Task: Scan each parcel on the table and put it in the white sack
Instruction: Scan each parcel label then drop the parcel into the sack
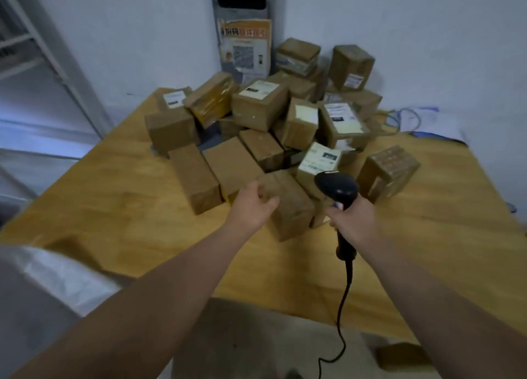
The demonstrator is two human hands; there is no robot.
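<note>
Head view suggests the job is barely begun: a pile of parcels (265,105) crowds the wooden surface (114,193), and all of it looks left to scan. At the pile's front edge lies a plain brown parcel (288,207). The left hand (253,204) reaches for it, grip loose and holding nothing; contact is too blurred to tell. Just right of the pile's front, the right hand (353,221) has its grip wrapped round the black scanner (338,190). Well left of the pile, below the surface edge, sits the white sack (42,279), its contents hidden.
</note>
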